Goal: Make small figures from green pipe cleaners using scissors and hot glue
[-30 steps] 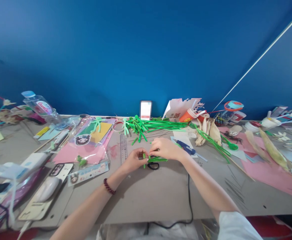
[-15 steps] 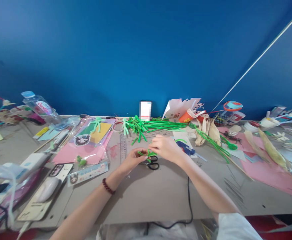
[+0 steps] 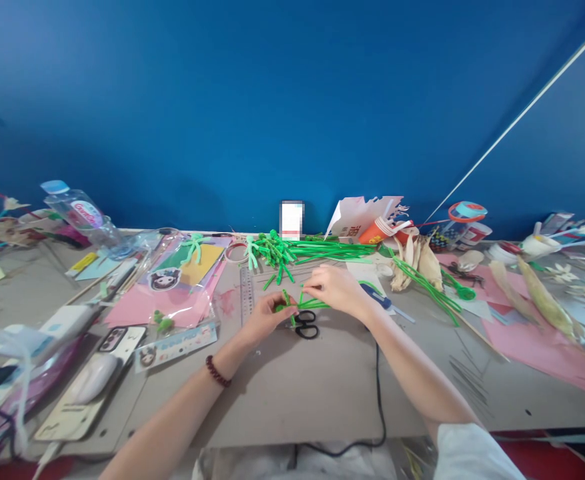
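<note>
Green pipe cleaner pieces [image 3: 292,308] are pinched between the fingertips of my left hand [image 3: 266,315], just left of black-handled scissors [image 3: 306,331]. Close on the right, my right hand [image 3: 328,288] has its thumb and fingers closed on a green stem that joins or crosses those pieces; the exact join is too small to tell. The scissors lie on the table below my fingertips, their blades partly hidden. Behind both hands is a pile of green pipe cleaners [image 3: 277,250], with long green stems [image 3: 337,251] stretching right from it.
A blue glue gun [image 3: 375,295] lies right of my right hand, its black cable [image 3: 379,393] running to the front edge. A clear ruler [image 3: 247,297], pink paper [image 3: 137,303] and a phone with a mouse [image 3: 95,379] on top are at the left. Orange cups [image 3: 375,231] lean behind.
My right hand has shifted slightly up and its fingers have changed position. The green pieces have turned, with one now upright at my left fingertips and a stem extending right.
</note>
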The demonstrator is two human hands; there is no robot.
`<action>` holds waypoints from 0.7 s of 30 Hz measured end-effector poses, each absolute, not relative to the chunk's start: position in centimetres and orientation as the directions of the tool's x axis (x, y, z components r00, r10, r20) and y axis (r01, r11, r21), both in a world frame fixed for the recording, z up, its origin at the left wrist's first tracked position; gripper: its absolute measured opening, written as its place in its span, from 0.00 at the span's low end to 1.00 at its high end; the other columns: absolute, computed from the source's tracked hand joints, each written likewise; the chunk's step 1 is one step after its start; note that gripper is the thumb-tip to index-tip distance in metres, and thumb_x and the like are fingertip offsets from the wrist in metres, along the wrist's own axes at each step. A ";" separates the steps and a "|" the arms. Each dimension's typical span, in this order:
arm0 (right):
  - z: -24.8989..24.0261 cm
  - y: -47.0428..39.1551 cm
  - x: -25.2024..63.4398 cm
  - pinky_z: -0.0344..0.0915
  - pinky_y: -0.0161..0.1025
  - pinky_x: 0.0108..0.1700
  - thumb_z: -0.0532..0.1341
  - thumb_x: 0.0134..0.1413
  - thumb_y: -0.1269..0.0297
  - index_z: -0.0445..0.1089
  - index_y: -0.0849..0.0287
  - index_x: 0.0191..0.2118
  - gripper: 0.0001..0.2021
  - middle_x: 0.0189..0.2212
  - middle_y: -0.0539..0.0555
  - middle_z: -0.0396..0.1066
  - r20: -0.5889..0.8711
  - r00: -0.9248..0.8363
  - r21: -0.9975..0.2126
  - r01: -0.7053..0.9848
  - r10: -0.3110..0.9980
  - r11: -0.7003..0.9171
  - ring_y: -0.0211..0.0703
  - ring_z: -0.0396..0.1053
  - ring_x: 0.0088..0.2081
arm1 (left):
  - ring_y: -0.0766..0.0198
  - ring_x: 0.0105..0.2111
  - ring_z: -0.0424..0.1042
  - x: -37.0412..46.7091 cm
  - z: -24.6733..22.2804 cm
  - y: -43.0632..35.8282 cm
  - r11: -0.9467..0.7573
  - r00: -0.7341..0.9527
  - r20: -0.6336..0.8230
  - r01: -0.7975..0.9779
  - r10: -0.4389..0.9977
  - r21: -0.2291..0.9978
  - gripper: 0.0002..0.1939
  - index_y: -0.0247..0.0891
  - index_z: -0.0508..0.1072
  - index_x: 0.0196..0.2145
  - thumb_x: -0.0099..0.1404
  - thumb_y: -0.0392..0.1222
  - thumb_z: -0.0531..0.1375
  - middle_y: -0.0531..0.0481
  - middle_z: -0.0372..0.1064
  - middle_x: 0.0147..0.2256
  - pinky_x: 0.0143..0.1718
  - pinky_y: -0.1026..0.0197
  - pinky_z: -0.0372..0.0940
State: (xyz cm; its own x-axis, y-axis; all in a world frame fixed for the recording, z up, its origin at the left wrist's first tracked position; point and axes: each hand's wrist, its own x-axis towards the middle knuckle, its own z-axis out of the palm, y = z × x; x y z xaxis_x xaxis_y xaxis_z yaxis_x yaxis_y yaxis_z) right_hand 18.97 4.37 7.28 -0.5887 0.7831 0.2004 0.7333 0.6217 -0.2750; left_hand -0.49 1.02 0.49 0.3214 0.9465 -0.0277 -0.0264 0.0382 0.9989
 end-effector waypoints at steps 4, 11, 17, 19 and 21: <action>7.0 4.6 18.7 0.50 0.35 0.29 0.60 0.56 0.64 0.77 0.54 0.31 0.08 0.28 0.51 0.71 0.167 -0.624 -0.300 0.706 0.764 0.642 0.40 0.65 0.35 | 0.65 0.28 0.66 -0.2 0.1 0.8 -0.138 0.335 0.078 0.157 0.939 0.978 0.08 0.35 0.73 0.28 0.54 0.43 0.63 0.51 0.69 0.25 0.32 0.64 0.59; 6.8 2.7 16.4 0.47 0.36 0.27 0.57 0.59 0.65 0.74 0.58 0.28 0.12 0.26 0.52 0.67 0.260 -0.679 -0.152 0.674 0.687 0.723 0.39 0.60 0.34 | 0.65 0.25 0.65 -0.3 -0.5 1.4 -0.055 0.164 0.034 0.126 0.986 0.991 0.07 0.35 0.72 0.22 0.51 0.41 0.63 0.52 0.68 0.21 0.30 0.64 0.58; 5.2 1.7 15.0 0.49 0.37 0.27 0.54 0.61 0.68 0.71 0.60 0.28 0.13 0.27 0.53 0.67 0.306 -0.744 0.005 0.625 0.594 0.781 0.40 0.59 0.34 | 0.69 0.24 0.63 -0.8 -0.5 1.9 0.117 0.112 -0.095 -0.210 0.989 0.971 0.10 0.34 0.72 0.22 0.46 0.43 0.67 0.55 0.66 0.22 0.28 0.65 0.58; 4.8 1.7 14.8 0.50 0.37 0.27 0.53 0.62 0.68 0.70 0.60 0.28 0.14 0.27 0.54 0.67 0.314 -0.741 0.002 0.625 0.593 0.780 0.41 0.60 0.34 | 0.70 0.24 0.63 -1.0 -0.5 2.1 0.188 0.114 -0.159 -0.332 0.981 0.924 0.11 0.34 0.71 0.21 0.45 0.42 0.68 0.55 0.66 0.21 0.29 0.65 0.60; 4.4 1.7 14.6 0.50 0.37 0.27 0.52 0.62 0.68 0.70 0.60 0.28 0.14 0.26 0.54 0.67 0.320 -0.722 -0.017 0.643 0.613 0.766 0.40 0.60 0.33 | 0.70 0.24 0.63 -1.2 -0.4 2.2 0.221 0.110 -0.193 -0.414 0.975 0.883 0.11 0.35 0.71 0.20 0.44 0.41 0.69 0.55 0.66 0.21 0.30 0.65 0.61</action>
